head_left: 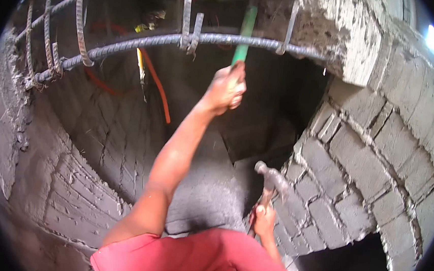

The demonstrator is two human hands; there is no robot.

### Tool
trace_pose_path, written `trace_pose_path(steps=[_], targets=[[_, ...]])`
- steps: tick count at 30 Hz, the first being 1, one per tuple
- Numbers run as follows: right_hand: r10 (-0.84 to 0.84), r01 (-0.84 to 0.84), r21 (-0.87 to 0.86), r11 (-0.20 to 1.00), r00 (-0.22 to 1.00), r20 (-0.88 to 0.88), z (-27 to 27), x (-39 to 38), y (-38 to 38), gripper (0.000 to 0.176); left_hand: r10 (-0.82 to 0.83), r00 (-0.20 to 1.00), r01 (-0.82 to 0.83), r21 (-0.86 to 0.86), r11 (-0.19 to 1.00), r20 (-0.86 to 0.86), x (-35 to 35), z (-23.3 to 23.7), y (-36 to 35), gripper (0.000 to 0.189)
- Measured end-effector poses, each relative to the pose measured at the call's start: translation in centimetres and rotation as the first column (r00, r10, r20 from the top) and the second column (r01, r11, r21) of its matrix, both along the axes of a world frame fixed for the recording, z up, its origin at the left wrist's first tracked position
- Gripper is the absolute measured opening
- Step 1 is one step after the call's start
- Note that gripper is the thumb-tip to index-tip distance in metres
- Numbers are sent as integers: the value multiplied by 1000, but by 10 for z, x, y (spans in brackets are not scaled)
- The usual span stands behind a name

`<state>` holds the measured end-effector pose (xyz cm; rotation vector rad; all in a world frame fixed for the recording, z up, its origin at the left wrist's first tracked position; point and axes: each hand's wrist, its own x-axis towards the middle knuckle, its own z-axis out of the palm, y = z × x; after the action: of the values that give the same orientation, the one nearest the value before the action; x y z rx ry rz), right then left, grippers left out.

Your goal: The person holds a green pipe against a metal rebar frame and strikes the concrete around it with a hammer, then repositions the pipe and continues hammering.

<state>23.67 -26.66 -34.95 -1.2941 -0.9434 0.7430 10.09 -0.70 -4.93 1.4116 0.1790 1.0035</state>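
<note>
Clenches green chisel (pixel 245 33) in left hand (pixel 227 88) at twelve o'clock, hammer (pixel 270 180) in right hand (pixel 264 220) at five; seemingly midway, with rebar (pixel 148 41) bared, concrete (pixel 347 38) left at one.

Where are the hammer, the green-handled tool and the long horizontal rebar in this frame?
hammer (pixel 272 179): head view, on its metal head.
green-handled tool (pixel 240 55): head view, on the green shaft just below the bar.
long horizontal rebar (pixel 132 41): head view, on the bar's left-middle stretch.
</note>
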Motion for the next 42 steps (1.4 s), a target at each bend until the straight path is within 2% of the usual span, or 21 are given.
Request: trace_pose_path(steps=[1, 2, 4, 7, 8, 10, 11, 12, 14, 17, 20, 22, 24, 25, 28, 31, 33, 35, 36, 37, 42], targets=[[20, -20, 17, 1000, 1000, -14, 0, 5, -1, 62, 85, 993, -86, -15, 996, -82, -10, 4, 10, 50], [42, -42, 20, 999, 999, -32, -3, 9, -8, 63, 233, 960, -210, 147, 967, -157, -21, 7, 17, 53], [5, -6, 4, 1000, 989, 147, -16, 26, -16, 65, 570, 819, -398, 648, 650, -68, -41, 11, 53, 61], [20, -22, 14, 1000, 992, 128, -21, 34, -25, 66, 616, 781, -531, 634, 562, 107, -7, -21, 78, 64], [31, -32, 10, 999, 991, 128, -27, 36, -28, 66, 697, 697, -632, 600, 490, 166, 16, -32, 71, 63], [-28, 30, -15, 999, 997, 75, -39, 34, -23, 60, 679, 641, -767, 265, 585, 357, 107, -61, 69, 56], [-12, 11, -52, 999, 1000, -17, -41, 31, -24, 52, 535, 743, -620, 109, 777, 402, 145, -64, 68, 53], [-11, 9, -67, 998, 1000, -19, -39, 27, -26, 52, 468, 662, -611, 61, 789, 586, 182, -60, 52, 51], [-67, 34, -213, 976, 986, -151, -30, 22, -30, 47, 328, 645, -397, -64, 916, 690, 231, -59, 26, 51], [-89, 64, -223, 973, 991, -104, -48, 25, -43, 44, 252, 622, -258, -110, 960, 741, 228, -48, 10, 52], [-135, 108, -150, 983, 974, -180, -40, 16, -56, 39, 163, 764, -198, -13, 980, 624, 176, -76, 12, 53], [-177, 156, -111, 981, 961, -212, -30, 9, -61, 35, 229, 829, -337, 130, 932, 509, 136, -97, 28, 57], [-90, 92, -15, 996, 915, -393, -49, 10, -64, 30, 369, 847, -483, 262, 835, 384, 104, -115, 58, 64], [-121, 83, -114, 990, 915, -384, -54, 7, -69, 29, 433, 827, -543, 311, 780, 359, 88, -109, 63, 66], [-184, 114, -231, 966, 934, -306, -61, -4, -74, 31, 570, 759, -644, 491, 587, 314, 53, -88, 73, 74], [-306, 206, -377, 903, 924, -228, -64, -15, -67, 40, 510, 795, -603, 510, 613, 329, 45, -75, 77, 72], [-264, 209, -316, 926, 953, -145, -58, -24, -65, 45, 189, 959, -259, 385, 886, 212, 40, -69, 75, 72], [-248, 209, -292, 933, 964, -101, -33, -37, -60, 47, 101, 980, -152, 317, 936, 170, 36, -64, 71, 73], [-223, 246, -196, 949, 966, 128, -19, -40, -54, 49, 12, 991, -44, 245, 968, 133, 36, -62, 68, 74], [-211, 259, -96, 961, 912, 351, -5, -43, -48, 51, 30, 988, -66, 232, 970, 153, 35, -62, 66, 75], [-250, 243, 76, 967, 859, 446, 58, -53, -21, 59, 101, 979, -150, 292, 945, 176, 18, -46, 54, 75]])
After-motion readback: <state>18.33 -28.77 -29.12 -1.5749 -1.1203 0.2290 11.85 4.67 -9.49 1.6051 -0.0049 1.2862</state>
